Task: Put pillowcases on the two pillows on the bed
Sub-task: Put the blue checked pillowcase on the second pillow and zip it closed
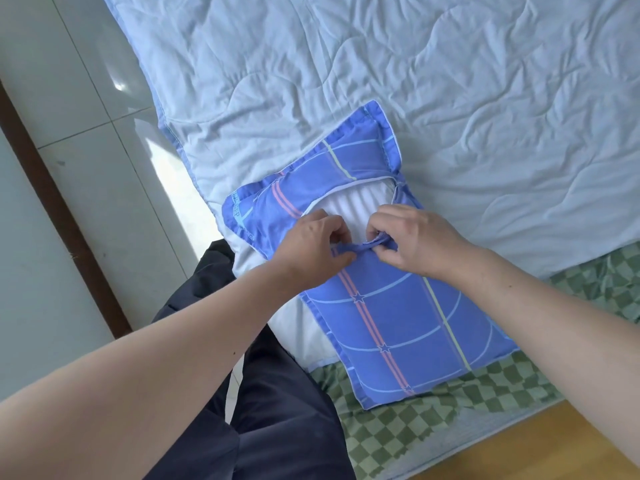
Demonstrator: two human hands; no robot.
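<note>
A blue pillowcase (412,327) with pink and yellow stripes lies on the bed with a white pillow (360,206) inside, showing through the open gap in its back. Both hands meet at the near edge of that gap. My left hand (317,240) pinches the bunched blue hem from the left. My right hand (412,237) grips the same hem from the right. A second white pillow (298,323) lies under the pillowcase's left side, bare.
A pale blue quilt (415,81) covers the far bed. A green checked sheet (398,431) lies at the near end, with a wooden bed frame (540,445) below right. A tiled floor (69,98) lies to the left. My dark trouser leg (277,410) stands beside the bed.
</note>
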